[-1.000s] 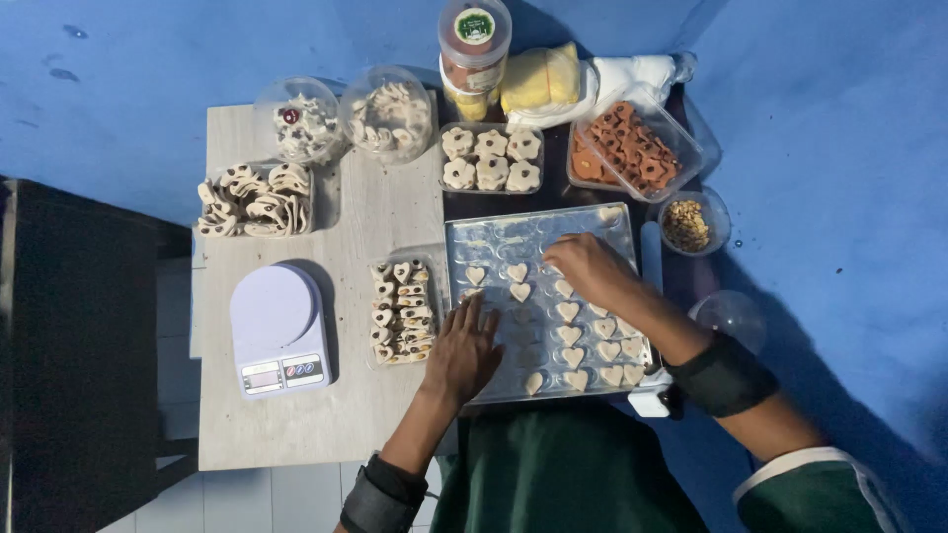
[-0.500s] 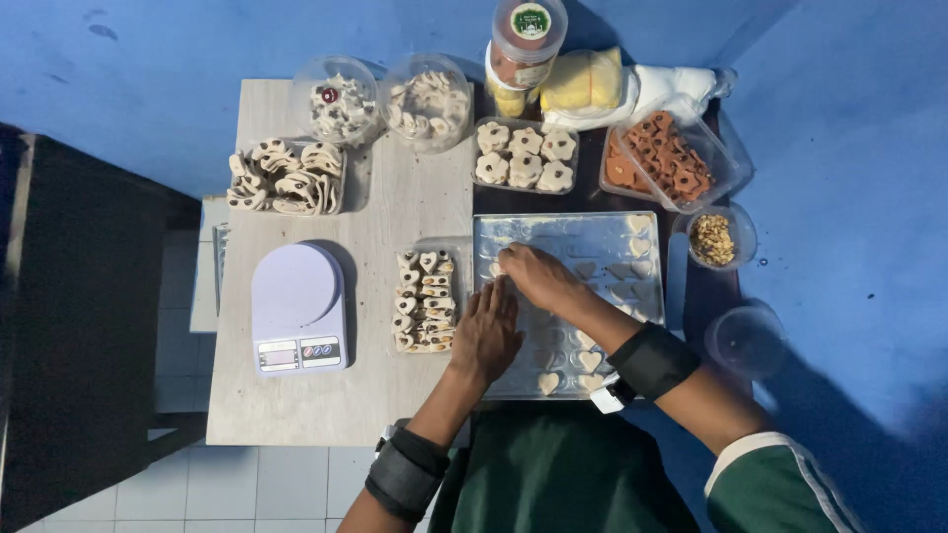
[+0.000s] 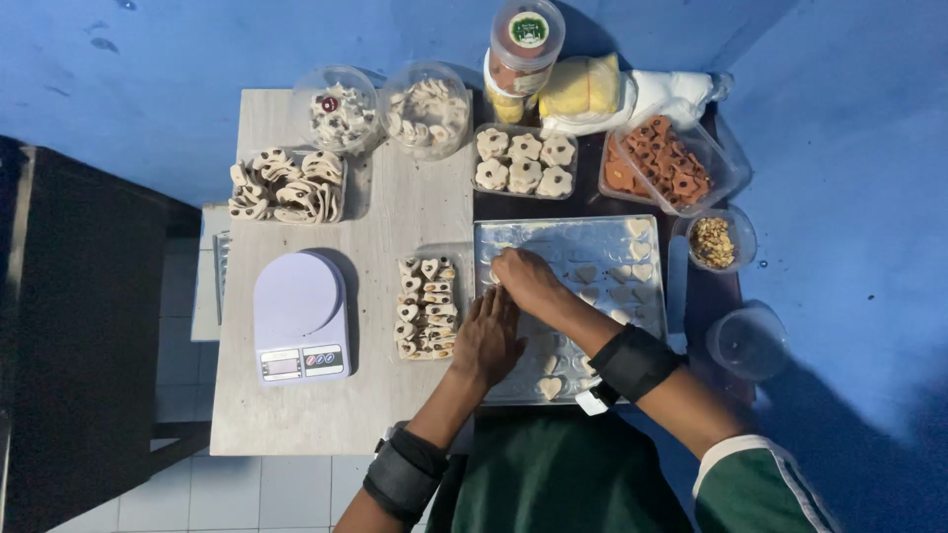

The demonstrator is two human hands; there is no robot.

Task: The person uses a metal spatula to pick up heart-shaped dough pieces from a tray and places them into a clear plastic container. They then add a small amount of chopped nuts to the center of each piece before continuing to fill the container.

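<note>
right hand (image 3: 525,279) is curled, grip unclear, over the baking tray (image 3: 513,235)'s near-left corner, heart cookies (image 3: 632,274) spread off to its right, left hand (image 3: 487,338) flat on the tray edge just beside.

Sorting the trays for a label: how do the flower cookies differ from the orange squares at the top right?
The flower cookies are pale and flower-shaped; the orange squares are reddish-orange and angular. The flower cookies lie in two neat rows, the orange squares in a crowded pile. The flower cookies are larger and fewer. Both sit in clear trays beyond the baking sheet.
</note>
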